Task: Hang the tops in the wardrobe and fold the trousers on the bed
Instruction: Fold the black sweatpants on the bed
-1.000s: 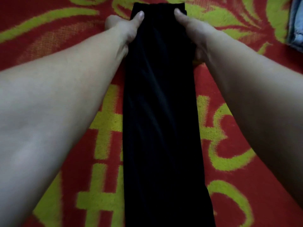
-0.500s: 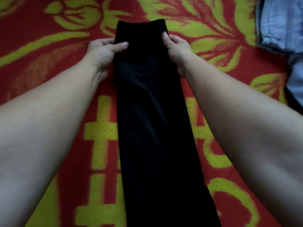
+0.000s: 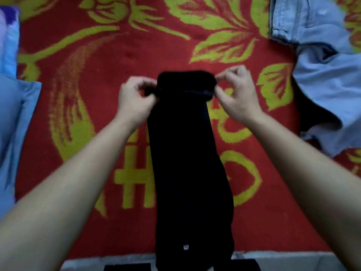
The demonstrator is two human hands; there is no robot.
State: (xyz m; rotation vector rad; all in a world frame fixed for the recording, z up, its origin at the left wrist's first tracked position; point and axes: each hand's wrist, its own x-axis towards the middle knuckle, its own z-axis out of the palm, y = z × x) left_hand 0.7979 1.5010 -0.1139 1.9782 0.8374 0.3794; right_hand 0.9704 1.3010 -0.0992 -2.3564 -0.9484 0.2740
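Black trousers (image 3: 185,163) lie as a long narrow strip down the middle of the bed, over a red blanket (image 3: 97,79) with yellow leaf patterns. Their near end hangs past the bed's front edge and shows a small white mark. The far end is turned back toward me in a short fold. My left hand (image 3: 134,100) pinches the left corner of that folded end. My right hand (image 3: 238,94) pinches its right corner. Both forearms reach in from the bottom corners.
A light blue denim garment (image 3: 320,61) lies crumpled at the right side of the bed. A light blue pillow (image 3: 13,122) and a patterned cloth (image 3: 7,38) sit at the left edge. The bed's front edge (image 3: 117,259) runs along the bottom.
My hands have drawn the far end of the trousers back toward me, making a short fold. The view has pulled back, so more of the bed shows.
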